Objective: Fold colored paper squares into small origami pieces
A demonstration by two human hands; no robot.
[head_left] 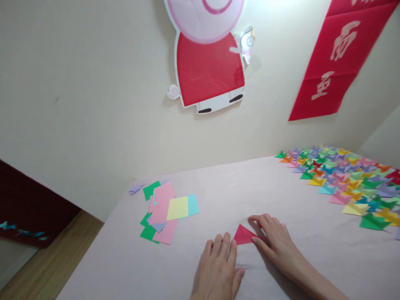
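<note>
A small red paper triangle (243,235) lies folded flat on the pale pink tabletop (218,191), near its front edge. My left hand (218,266) rests palm down just left of it, fingers stretched out and close together, fingertips at the triangle's lower left edge. My right hand (275,239) lies flat at the triangle's right, fingers extended, with the index and thumb touching the paper's right corner. Neither hand has lifted the paper.
A loose pile of coloured paper squares (167,210) lies at the left of the table, with a small purple folded piece (136,188) beyond it. Several folded paper figures (350,183) cover the right side. A cartoon cutout (209,54) and a red banner (337,54) hang on the wall.
</note>
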